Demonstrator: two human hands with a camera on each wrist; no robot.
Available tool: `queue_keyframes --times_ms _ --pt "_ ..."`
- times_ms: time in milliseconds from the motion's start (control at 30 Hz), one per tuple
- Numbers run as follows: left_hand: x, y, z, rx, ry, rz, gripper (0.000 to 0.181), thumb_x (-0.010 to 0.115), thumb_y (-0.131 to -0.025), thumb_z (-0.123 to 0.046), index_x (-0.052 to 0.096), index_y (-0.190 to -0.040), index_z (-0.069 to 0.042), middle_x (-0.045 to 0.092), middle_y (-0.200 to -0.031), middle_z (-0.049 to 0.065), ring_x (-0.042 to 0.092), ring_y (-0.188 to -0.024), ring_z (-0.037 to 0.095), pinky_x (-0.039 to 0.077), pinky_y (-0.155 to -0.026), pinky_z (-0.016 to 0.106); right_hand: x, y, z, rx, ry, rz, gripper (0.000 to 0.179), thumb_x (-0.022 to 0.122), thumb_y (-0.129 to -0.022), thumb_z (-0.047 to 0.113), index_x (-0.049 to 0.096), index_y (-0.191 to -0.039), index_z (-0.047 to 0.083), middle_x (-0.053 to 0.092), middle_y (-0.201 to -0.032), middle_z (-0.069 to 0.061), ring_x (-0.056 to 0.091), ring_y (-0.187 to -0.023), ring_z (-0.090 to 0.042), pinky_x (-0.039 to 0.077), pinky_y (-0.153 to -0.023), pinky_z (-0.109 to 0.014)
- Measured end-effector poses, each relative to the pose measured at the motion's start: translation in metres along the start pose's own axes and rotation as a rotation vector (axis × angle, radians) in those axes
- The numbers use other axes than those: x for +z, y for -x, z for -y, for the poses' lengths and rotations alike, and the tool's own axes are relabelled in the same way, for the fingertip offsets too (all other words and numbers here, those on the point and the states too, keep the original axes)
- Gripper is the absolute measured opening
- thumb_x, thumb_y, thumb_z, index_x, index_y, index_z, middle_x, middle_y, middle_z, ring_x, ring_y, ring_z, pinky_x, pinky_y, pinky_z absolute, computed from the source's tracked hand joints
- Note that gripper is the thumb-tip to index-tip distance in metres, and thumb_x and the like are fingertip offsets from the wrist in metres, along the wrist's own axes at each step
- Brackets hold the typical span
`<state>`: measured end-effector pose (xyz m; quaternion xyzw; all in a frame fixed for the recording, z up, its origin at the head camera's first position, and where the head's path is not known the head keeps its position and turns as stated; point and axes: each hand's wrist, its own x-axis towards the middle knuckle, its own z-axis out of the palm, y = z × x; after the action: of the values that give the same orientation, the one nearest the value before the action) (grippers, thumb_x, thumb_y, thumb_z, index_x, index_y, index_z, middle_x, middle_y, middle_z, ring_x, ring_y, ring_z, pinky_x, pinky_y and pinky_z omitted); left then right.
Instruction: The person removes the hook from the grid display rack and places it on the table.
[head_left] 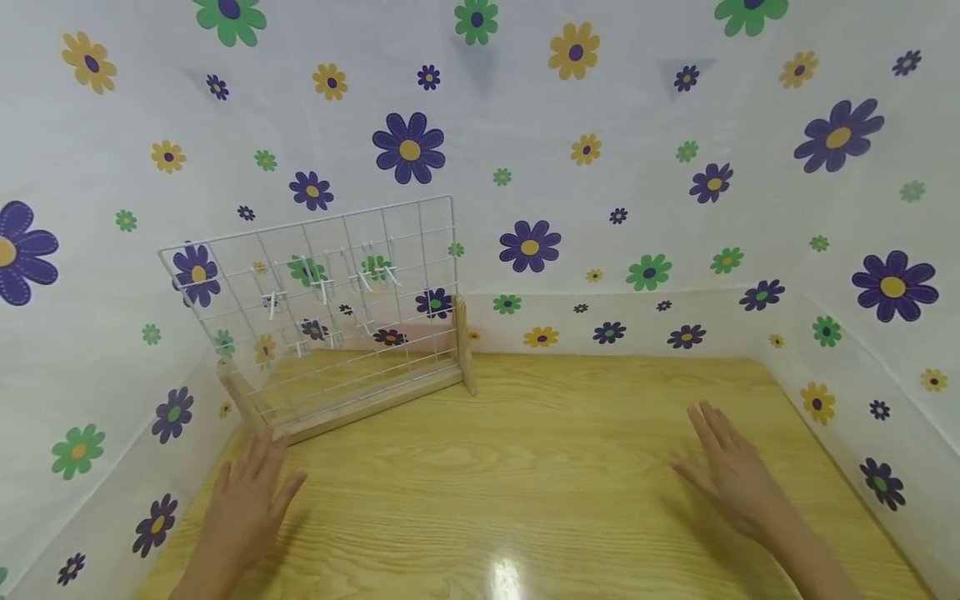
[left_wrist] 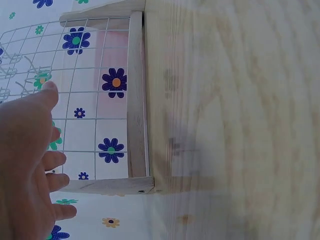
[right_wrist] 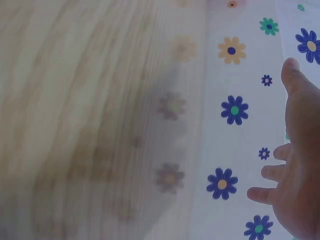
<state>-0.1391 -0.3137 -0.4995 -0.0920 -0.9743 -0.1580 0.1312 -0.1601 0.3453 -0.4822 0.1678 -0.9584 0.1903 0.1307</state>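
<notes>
A white wire grid rack (head_left: 330, 308) in a pale wooden stand (head_left: 375, 406) is set at the left of the table, turned at an angle. Several white hooks (head_left: 324, 290) hang on its mesh. My left hand (head_left: 243, 504), fingers extended and thumb apart, hovers by the stand's near left corner and holds nothing. In the left wrist view that hand (left_wrist: 30, 160) overlaps the grid (left_wrist: 75, 105). Over the right side of the table is my right hand (head_left: 735, 483), empty, with its fingers straight and pointing forward. The right wrist view shows this hand (right_wrist: 300, 160) against the flowered sheet.
The wood-grain table (head_left: 525, 467) has a glossy top. White sheeting (head_left: 637, 208) printed with purple, green and yellow flowers rises along the back and both sides of it.
</notes>
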Motion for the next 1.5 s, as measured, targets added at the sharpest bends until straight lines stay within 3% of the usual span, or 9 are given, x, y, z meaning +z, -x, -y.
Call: queue_keyframes --times_ms 133,333,567,667,933,1100,1300,1500 --pt "-0.005 -0.001 0.001 -0.025 0.023 -0.014 0.07 0.048 -0.11 -0.041 0.027 -0.16 0.003 0.023 -0.161 0.036 0.017 -0.15 0.054 0.001 -0.123 0.07 0.004 -0.012 0.011 -0.012 -0.025 0.002 0.084 0.064 -0.104 0.034 0.016 -0.163 -0.004 0.018 -0.163 -0.036 0.024 -0.144 -0.059 0.024 -0.114 -0.077" --pt "-0.01 -0.003 0.006 -0.019 0.079 -0.093 0.068 0.051 -0.11 -0.034 0.025 -0.161 0.003 0.023 -0.162 0.034 0.023 -0.147 0.055 0.014 -0.123 0.068 0.014 -0.033 0.028 -0.018 -0.063 0.041 0.083 0.062 -0.105 0.035 0.017 -0.162 -0.004 0.018 -0.164 -0.033 0.023 -0.146 -0.057 0.028 -0.11 -0.078" --pt "-0.026 -0.004 0.009 -0.115 0.231 -0.112 0.07 0.048 -0.111 -0.033 0.016 -0.164 -0.001 0.014 -0.166 0.03 0.018 -0.147 0.058 0.014 -0.119 0.074 0.023 -0.064 0.051 -0.076 -0.031 0.03 0.082 0.061 -0.106 0.038 0.019 -0.161 -0.006 0.023 -0.163 -0.032 0.027 -0.147 -0.053 0.028 -0.116 -0.072" --pt "-0.032 -0.006 0.009 -0.151 0.271 -0.135 0.069 0.048 -0.112 -0.032 0.015 -0.164 -0.001 0.016 -0.165 0.031 0.02 -0.145 0.06 0.017 -0.115 0.078 0.029 -0.076 0.059 -0.101 -0.028 0.013 0.08 0.061 -0.106 0.037 0.021 -0.16 -0.007 0.027 -0.162 -0.031 0.029 -0.146 -0.052 0.029 -0.117 -0.071" --pt "-0.046 -0.019 0.005 -0.213 0.367 -0.188 0.07 0.046 -0.112 -0.033 0.014 -0.163 0.001 0.02 -0.162 0.035 0.021 -0.144 0.061 0.019 -0.113 0.081 0.042 -0.109 0.082 -0.159 -0.011 -0.059 0.076 0.063 -0.105 0.036 0.029 -0.157 -0.007 0.038 -0.158 -0.029 0.038 -0.143 -0.048 0.033 -0.118 -0.066" --pt "-0.054 -0.025 0.003 -0.298 0.404 -0.219 0.069 0.044 -0.111 -0.035 0.015 -0.163 0.001 0.025 -0.16 0.037 0.025 -0.143 0.061 0.025 -0.111 0.08 0.049 -0.131 0.1 -0.157 -0.044 -0.061 0.073 0.061 -0.105 0.037 0.031 -0.158 -0.004 0.042 -0.155 -0.028 0.042 -0.14 -0.047 0.037 -0.117 -0.064" --pt "-0.057 -0.034 0.005 -0.354 0.521 -0.258 0.068 0.042 -0.112 -0.035 0.014 -0.165 -0.005 0.021 -0.167 0.025 0.029 -0.147 0.052 0.032 -0.112 0.073 0.054 -0.157 0.118 -0.159 -0.061 -0.074 0.069 0.058 -0.107 0.037 0.033 -0.157 -0.004 0.047 -0.151 -0.029 0.047 -0.137 -0.047 0.04 -0.115 -0.062" --pt "-0.06 -0.048 0.006 -0.378 0.532 -0.295 0.067 0.041 -0.111 -0.036 0.017 -0.164 -0.003 0.024 -0.167 0.022 0.032 -0.147 0.05 0.034 -0.114 0.07 0.055 -0.178 0.132 -0.154 -0.081 -0.027 0.068 0.055 -0.108 0.039 0.034 -0.157 -0.002 0.049 -0.151 -0.027 0.048 -0.136 -0.047 0.04 -0.115 -0.063"
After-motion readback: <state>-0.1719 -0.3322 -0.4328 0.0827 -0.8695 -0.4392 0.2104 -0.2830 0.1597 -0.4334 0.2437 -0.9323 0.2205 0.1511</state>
